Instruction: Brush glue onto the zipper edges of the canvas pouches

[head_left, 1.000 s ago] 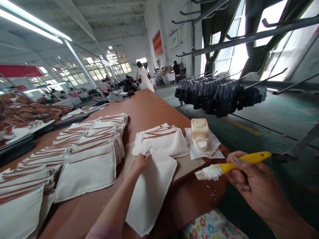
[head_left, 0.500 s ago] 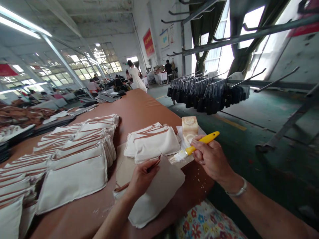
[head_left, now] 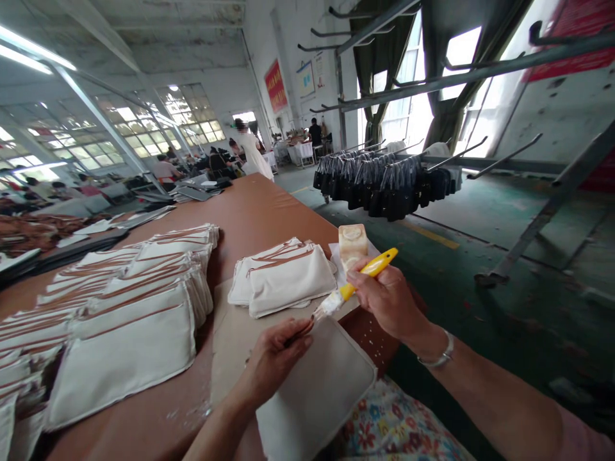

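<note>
My left hand [head_left: 283, 352] pinches the brown edge of a cream fabric pouch [head_left: 321, 384], which hangs down over the table's front edge towards my lap. In my right hand [head_left: 384, 298] is a paintbrush [head_left: 369, 266] with a yellow handle, its bristles coated in white paste. The bristle tip meets the pouch's brown edge right at my left fingertips. Beyond my hands lies a small pile of cream pouches [head_left: 293, 278] with brown strips. An upright, stained plastic container [head_left: 353, 243] stands just past my right hand.
Long rows of stacked cream pouches [head_left: 129, 326] cover the left of the brown table [head_left: 269, 205]. A cardboard sheet [head_left: 223, 339] lies under the small pile. To the right, a metal rack [head_left: 413, 86] holds hanging black items [head_left: 384, 186]. Several people work in the background.
My right hand has brought the brush left and down, so its bristles now reach the edge at my left fingers. The held pouch has shifted right and towards my lap. The view has turned slightly.
</note>
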Demonstrator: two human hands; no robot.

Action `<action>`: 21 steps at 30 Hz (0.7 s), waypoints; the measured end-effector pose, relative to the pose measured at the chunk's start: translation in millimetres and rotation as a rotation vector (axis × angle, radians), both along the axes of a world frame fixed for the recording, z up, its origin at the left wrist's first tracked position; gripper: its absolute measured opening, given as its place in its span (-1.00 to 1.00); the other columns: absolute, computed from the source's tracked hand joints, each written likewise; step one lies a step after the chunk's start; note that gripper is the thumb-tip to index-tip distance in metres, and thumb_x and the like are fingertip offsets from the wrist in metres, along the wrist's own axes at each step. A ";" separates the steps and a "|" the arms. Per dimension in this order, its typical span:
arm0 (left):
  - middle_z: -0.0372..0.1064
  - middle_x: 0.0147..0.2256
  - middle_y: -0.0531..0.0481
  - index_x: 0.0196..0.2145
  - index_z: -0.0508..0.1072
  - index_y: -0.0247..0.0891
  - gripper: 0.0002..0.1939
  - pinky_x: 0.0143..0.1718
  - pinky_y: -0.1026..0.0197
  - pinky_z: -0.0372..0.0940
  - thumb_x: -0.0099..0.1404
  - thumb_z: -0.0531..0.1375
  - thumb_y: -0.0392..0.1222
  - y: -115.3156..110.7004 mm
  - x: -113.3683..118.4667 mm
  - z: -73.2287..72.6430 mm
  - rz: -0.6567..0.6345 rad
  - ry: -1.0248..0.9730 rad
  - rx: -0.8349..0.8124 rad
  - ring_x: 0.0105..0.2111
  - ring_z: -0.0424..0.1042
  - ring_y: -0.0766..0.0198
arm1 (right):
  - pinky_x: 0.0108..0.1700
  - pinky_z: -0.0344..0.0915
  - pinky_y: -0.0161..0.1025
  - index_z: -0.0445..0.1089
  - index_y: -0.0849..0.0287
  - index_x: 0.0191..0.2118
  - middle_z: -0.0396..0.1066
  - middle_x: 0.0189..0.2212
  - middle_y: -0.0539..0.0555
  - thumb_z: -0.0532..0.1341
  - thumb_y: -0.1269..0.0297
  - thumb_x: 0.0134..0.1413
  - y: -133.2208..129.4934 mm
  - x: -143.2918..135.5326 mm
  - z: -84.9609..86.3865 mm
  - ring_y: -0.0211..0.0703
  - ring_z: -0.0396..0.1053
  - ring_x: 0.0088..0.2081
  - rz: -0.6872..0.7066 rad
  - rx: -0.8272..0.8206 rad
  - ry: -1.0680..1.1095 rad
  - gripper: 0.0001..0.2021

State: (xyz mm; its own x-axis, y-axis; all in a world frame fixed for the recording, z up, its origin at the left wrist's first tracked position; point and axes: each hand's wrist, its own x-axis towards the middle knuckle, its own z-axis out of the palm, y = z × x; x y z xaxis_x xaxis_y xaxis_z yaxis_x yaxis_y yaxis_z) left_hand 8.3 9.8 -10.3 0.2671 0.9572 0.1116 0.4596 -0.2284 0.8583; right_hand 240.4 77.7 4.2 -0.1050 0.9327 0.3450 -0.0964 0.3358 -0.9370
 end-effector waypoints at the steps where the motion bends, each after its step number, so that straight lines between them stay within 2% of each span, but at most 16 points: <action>1: 0.52 -0.29 -0.06 -0.24 0.56 -0.26 -0.79 -0.28 0.22 0.41 0.37 0.19 -0.09 -0.7 0.3 0.3 0.001 0.007 0.008 -0.29 0.48 0.17 | -0.53 0.11 -0.27 0.39 0.12 -0.35 0.19 -0.67 -0.10 0.23 0.11 0.25 -1.6 0.3 0.0 -0.23 0.14 -0.62 -0.005 0.023 -0.038 -0.78; 4: 0.51 -0.31 -0.05 -0.24 0.55 -0.24 -0.76 -0.31 0.25 0.39 0.41 0.14 -0.07 -5.0 1.6 4.1 -0.020 0.062 0.069 -0.31 0.47 0.20 | -0.49 0.17 -0.24 0.43 0.12 -0.36 0.24 -0.65 -0.06 0.28 0.10 0.19 -0.5 4.3 0.6 -0.19 0.19 -0.59 -0.122 0.078 -0.086 -0.79; 7: 0.43 -0.43 0.01 -0.29 0.54 -0.23 -0.76 -0.43 0.34 0.29 0.44 0.12 -0.11 -11.9 4.8 10.6 -0.031 0.189 0.244 -0.43 0.42 0.31 | -0.56 0.11 -0.27 0.40 0.12 -0.37 0.20 -0.67 -0.09 0.32 0.05 0.13 5.3 11.5 4.9 -0.23 0.14 -0.62 -0.171 0.004 0.050 -0.75; 11: 0.36 -0.48 0.07 -0.27 0.53 -0.20 -0.86 -0.49 0.35 0.16 0.40 0.20 -0.15 -19.7 12.4 19.9 -0.064 0.471 0.595 -0.51 0.36 0.39 | -0.63 -0.06 -0.35 0.31 0.13 -0.40 0.10 -0.72 -0.16 0.33 0.10 0.10 4.0 10.1 12.3 -0.34 -0.01 -0.68 0.001 -0.157 0.251 -0.74; 14: 0.34 -0.51 0.08 -0.34 0.49 -0.22 -0.83 -0.50 0.30 0.12 0.40 0.21 -0.12 -21.1 14.2 24.9 -0.039 0.642 0.783 -0.55 0.31 0.38 | -0.64 -0.16 -0.39 0.29 0.14 -0.39 0.07 -0.73 -0.19 0.32 0.15 0.11 -8.9 7.1 16.0 -0.40 -0.08 -0.69 0.187 -0.251 0.299 -0.76; 18: 0.32 -0.52 0.08 -0.40 0.45 -0.23 -0.77 -0.49 0.27 0.12 0.42 0.19 -0.11 -19.7 7.2 24.1 -0.015 0.761 0.849 -0.54 0.32 0.35 | -0.63 -0.16 -0.39 0.35 0.18 -0.38 0.11 -0.74 -0.19 0.32 0.23 0.11 -23.6 21.3 22.4 -0.42 -0.06 -0.70 0.327 -0.257 0.216 -0.83; 21: 0.31 -0.53 0.08 -0.42 0.43 -0.23 -0.76 -0.49 0.25 0.11 0.41 0.20 -0.11 -19.6 2.6 20.3 -0.019 0.786 0.875 -0.55 0.30 0.34 | -0.63 -0.14 -0.37 0.35 0.18 -0.40 0.11 -0.74 -0.18 0.31 0.25 0.12 -21.9 32.3 25.9 -0.42 -0.06 -0.70 0.249 -0.215 0.219 -0.83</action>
State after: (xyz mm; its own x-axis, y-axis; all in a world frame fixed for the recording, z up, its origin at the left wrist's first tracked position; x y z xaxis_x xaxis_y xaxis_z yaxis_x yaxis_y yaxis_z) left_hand 10.9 -9.7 10.0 0.5689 0.6316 0.5267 0.7831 -0.6116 -0.1124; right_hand 272.7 55.8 30.1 -0.2825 0.9416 0.1835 -0.3553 0.0750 -0.9317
